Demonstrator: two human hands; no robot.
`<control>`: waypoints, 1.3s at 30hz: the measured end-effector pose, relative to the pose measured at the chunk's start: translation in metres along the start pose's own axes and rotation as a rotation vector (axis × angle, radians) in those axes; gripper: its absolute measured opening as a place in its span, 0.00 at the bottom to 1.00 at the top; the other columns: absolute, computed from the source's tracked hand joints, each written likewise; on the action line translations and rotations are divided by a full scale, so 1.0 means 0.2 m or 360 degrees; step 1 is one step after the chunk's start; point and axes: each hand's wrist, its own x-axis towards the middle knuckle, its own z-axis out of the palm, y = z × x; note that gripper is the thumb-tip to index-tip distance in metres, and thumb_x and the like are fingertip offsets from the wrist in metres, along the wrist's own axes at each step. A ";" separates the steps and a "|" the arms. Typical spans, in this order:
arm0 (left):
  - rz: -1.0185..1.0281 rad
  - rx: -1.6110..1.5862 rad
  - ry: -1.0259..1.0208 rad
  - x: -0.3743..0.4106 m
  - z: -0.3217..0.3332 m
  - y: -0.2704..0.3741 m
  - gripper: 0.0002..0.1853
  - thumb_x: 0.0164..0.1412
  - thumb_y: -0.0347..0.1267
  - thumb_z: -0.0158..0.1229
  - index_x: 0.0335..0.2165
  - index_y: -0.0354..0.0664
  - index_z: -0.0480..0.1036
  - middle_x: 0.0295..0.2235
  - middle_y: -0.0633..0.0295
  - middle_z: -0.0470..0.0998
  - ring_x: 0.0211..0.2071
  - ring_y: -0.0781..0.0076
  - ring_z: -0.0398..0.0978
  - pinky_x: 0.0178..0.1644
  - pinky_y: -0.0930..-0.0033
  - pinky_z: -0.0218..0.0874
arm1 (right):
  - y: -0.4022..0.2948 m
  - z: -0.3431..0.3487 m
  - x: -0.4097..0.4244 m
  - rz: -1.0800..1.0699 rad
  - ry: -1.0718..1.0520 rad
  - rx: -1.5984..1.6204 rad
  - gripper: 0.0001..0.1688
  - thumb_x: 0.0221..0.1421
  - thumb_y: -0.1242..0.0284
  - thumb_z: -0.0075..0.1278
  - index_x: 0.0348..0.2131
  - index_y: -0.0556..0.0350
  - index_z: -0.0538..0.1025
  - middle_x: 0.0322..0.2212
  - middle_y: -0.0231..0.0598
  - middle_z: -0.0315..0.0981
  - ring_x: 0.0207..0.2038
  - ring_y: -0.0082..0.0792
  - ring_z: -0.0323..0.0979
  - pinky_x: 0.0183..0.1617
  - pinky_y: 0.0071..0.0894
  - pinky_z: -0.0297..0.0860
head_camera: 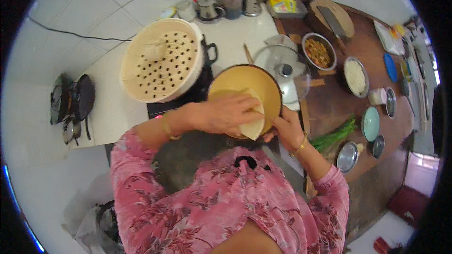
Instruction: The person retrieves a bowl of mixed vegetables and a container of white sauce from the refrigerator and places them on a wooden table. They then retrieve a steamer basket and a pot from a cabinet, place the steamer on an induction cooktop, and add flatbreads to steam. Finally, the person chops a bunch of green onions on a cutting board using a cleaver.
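Observation:
With my right hand point(286, 125) I grip the lower right rim of a yellow bowl point(270, 88) that is tilted towards me. My left hand point(231, 113) is over the bowl, its fingers closed on a pale, curved piece point(255, 125), perhaps a cloth or a small scoop; its kind is not plain. To the left, a large cream steamer basket point(183, 67) with many holes sits on a black-handled pot point(211, 53). A small pale mound point(154, 51) lies in the basket, blurred.
A glass lid point(272, 63) lies right of the bowl. The brown table holds a bowl of cooked food point(317, 53), a bowl of white food point(355, 77), green stalks point(333, 135) and a cleaver point(331, 20) on a round board point(348, 19). Bottles and jars line the wall.

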 end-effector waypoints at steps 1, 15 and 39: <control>0.0025 0.0098 -0.0015 0.01 0.02 0.00 0.37 0.41 0.36 0.61 0.52 0.43 0.58 0.44 0.46 0.62 0.49 0.47 0.60 0.54 0.54 0.53 | -0.01 0.01 0.00 -0.0015 -0.0019 -0.0057 0.16 0.52 0.78 0.38 0.42 0.69 0.63 0.27 0.45 0.72 0.20 0.31 0.73 0.19 0.23 0.71; -0.0660 -0.0327 0.0581 -0.19 0.00 0.02 0.26 0.52 0.28 0.52 0.51 0.37 0.59 0.44 0.51 0.68 0.45 0.57 0.69 0.46 0.63 0.62 | 0.06 -0.03 -0.01 0.0076 -0.0050 -0.0078 0.18 0.48 0.80 0.36 0.41 0.71 0.64 0.26 0.47 0.73 0.19 0.33 0.73 0.18 0.24 0.72; -0.1716 -0.0874 0.1671 -0.68 -0.20 -0.58 0.31 0.47 0.24 0.51 0.52 0.29 0.55 0.43 0.53 0.67 0.39 0.69 0.68 0.42 0.70 0.61 | 0.24 -0.27 -0.09 0.0041 0.0417 0.0256 0.15 0.48 0.82 0.36 0.37 0.71 0.67 0.24 0.48 0.72 0.17 0.35 0.72 0.16 0.26 0.71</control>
